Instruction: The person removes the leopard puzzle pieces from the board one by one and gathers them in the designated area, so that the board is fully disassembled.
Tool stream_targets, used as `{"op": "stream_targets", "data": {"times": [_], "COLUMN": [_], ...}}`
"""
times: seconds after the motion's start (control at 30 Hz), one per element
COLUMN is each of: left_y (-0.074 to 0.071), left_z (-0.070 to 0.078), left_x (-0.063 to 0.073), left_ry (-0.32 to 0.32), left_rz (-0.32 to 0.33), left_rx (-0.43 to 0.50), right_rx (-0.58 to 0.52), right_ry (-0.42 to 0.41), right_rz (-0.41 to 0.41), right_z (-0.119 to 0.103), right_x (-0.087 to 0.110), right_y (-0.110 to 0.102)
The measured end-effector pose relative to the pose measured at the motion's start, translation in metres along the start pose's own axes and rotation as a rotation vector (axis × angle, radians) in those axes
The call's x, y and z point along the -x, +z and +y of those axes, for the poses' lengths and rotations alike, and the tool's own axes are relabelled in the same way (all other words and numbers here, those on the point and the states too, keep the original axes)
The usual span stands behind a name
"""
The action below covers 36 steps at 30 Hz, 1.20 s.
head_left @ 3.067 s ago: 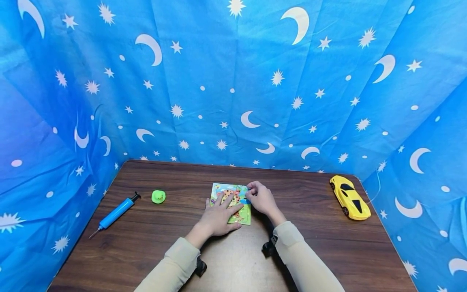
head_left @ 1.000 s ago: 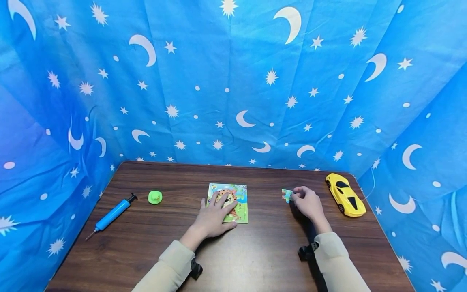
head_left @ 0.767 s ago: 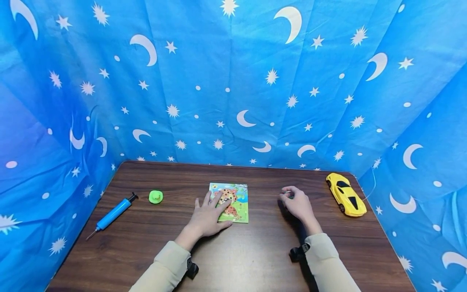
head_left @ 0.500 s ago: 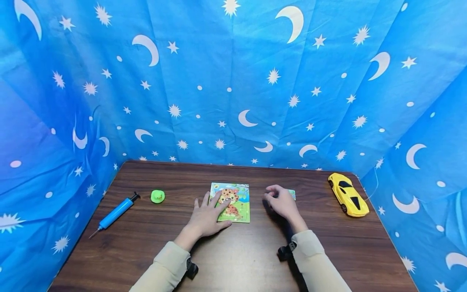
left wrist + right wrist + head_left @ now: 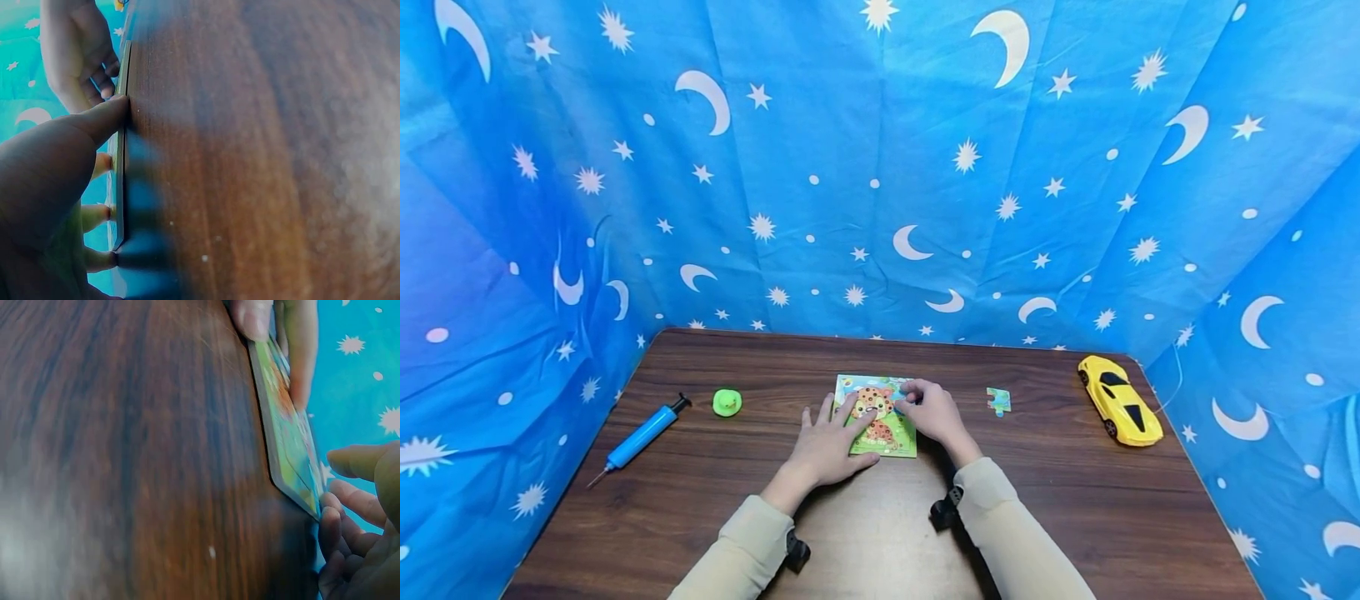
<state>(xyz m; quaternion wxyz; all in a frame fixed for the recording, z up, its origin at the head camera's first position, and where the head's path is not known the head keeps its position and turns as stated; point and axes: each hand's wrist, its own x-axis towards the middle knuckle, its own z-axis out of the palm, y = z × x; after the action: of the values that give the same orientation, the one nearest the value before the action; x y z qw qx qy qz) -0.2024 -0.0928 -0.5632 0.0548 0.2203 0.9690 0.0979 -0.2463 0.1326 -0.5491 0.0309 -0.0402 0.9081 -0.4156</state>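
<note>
- So, the puzzle (image 5: 883, 432) sits on the table (image 5: 1060, 500) in front of the person, flat, with a spotted cartoon animal on it. One loose piece (image 5: 998, 401) lies off to its right, well apart from it.
- Left hand (image 5: 826, 446): fingers spread pretty much straight over the left of the puzzle, thumb at its near edge. It rests there, not gripping anything.
- Right hand (image 5: 931, 410): fingers bent, over the far right part of the puzzle. Can't tell if there's anything between the fingertips; the knuckles hide it, and the wrist view doesn't settle it either.
- How it'd handle, my guess: light, stiff card or thin board, so the whole thing would slide easily unless pinned, like the left hand does. Face is probably a bit slick.
- Not super fragile, but I'd baby the tabs; they look like they'd bend or fray first.
- Where to grab: pinch the loose piece by opposite edges, staying off the tabs. It lies flat, so a fingernail under one side would help. Puzzle itself: by the outer rim.
- Headcount: 1 puzzle, 1 loose piece that I can see, 1 yellow car (image 5: 1120, 402), 1 green duck (image 5: 727, 403), 1 blue pump (image 5: 642, 437), 2 hands.
</note>
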Motion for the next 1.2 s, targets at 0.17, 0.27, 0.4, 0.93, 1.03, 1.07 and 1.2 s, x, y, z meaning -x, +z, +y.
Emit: {"op": "stream_targets", "data": {"times": [0.17, 0.27, 0.4, 0.93, 1.03, 1.07, 1.2], "left_y": [-0.001, 0.001, 0.001, -0.003, -0.003, -0.003, -0.004], "left_z": [0.001, 0.000, 0.000, 0.000, 0.000, 0.000, 0.000], "left_x": [0.001, 0.000, 0.000, -0.001, 0.000, 0.000, 0.000], "left_ry": [0.004, 0.003, -0.003, -0.005, -0.006, -0.006, -0.005], "left_rz": [0.009, 0.008, 0.002, -0.019, -0.021, -0.022, -0.022], "left_rx": [-0.002, -0.004, -0.010, -0.018, -0.015, -0.014, -0.010], "right_rx": [0.051, 0.095, 0.127, 0.064, 0.044, 0.037, 0.012], "right_ry": [-0.012, -0.005, 0.016, 0.055, 0.052, 0.049, 0.042], "right_rz": [-0.003, 0.000, -0.002, 0.000, 0.015, 0.020, 0.034], "right_z": [-0.006, -0.007, -0.007, -0.014, -0.015, -0.015, -0.016], "right_x": [-0.002, -0.003, -0.005, -0.006, -0.005, -0.004, -0.003], "right_y": [0.007, 0.010, 0.013, 0.012, 0.012, 0.012, 0.012]}}
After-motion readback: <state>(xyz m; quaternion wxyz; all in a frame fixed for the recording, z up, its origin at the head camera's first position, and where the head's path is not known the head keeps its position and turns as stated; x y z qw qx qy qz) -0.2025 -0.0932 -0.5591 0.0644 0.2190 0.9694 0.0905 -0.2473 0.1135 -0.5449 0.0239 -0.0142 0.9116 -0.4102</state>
